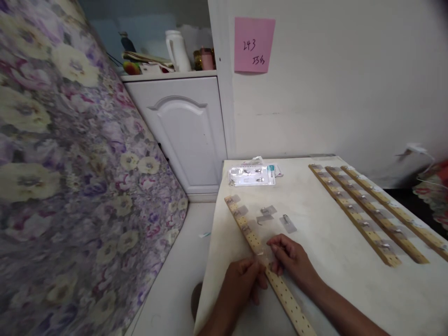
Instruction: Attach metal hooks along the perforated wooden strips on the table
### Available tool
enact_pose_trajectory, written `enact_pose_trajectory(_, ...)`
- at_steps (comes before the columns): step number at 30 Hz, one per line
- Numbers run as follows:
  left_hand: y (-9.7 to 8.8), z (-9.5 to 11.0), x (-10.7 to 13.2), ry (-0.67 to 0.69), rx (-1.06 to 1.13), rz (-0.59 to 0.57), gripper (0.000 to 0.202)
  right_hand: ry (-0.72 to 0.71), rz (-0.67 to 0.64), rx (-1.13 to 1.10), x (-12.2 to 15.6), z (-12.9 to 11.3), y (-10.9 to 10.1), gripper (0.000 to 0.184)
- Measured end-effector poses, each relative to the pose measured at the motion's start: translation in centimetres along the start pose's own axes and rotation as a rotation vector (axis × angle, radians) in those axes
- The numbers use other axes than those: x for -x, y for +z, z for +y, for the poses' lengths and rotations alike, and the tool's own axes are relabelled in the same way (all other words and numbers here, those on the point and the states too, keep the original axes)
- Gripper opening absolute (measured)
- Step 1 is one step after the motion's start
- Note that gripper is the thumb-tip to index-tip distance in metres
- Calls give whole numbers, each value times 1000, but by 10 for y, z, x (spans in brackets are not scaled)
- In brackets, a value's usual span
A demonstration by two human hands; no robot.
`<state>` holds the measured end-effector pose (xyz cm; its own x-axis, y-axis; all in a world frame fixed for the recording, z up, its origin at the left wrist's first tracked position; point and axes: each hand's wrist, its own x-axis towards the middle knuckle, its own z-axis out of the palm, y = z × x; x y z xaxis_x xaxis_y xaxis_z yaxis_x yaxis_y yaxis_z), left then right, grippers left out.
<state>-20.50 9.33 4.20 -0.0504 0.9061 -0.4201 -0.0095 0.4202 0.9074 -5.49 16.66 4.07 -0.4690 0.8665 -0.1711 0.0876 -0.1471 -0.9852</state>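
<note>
A long wooden strip with rows of small holes (289, 298) lies slantwise on the table in front of me. Over its middle is a clear adhesive hook (262, 255), partly hidden by fingers. My left hand (243, 280) is closed, pinching the hook's near edge against the strip. On the other side my right hand (294, 261) is also closed, its fingertips at the hook's right edge. Several clear hooks sit along the strip's far part, one of them here (240, 211). Two loose hooks, one (268, 211) and another (287, 223), lie just right of the strip.
Three wooden strips with clear hooks lie at the right, the nearest one (353, 210) among them. Clear hook packaging (252, 175) rests at the table's back left. A white cabinet (189, 135) and floral curtain (87, 186) stand left; a pink note (254, 45) hangs on the wall.
</note>
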Motion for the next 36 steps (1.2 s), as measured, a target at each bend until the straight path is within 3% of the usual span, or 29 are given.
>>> enact_pose_trajectory(5,-8,0,4,52,-251,22,31,-20,-5,69,-7,4,3,24)
enact_pose_trajectory(10,-11,15,18,174,-765,240,26,-84,59,181,-9,6,7,22)
enact_pose_trajectory(12,-10,19,23,178,-883,273,25,-129,85,242,-8,5,8,22)
enact_pose_trajectory(21,-4,-1,31,323,-1031,210,40,-264,140,523,-10,7,5,22)
enact_pose_trajectory(28,8,-22,23,290,-1314,255,55,-355,154,626,-11,6,7,23)
enact_pose_trajectory(36,12,-13,24,249,-1354,192,63,-483,152,676,-14,10,6,24)
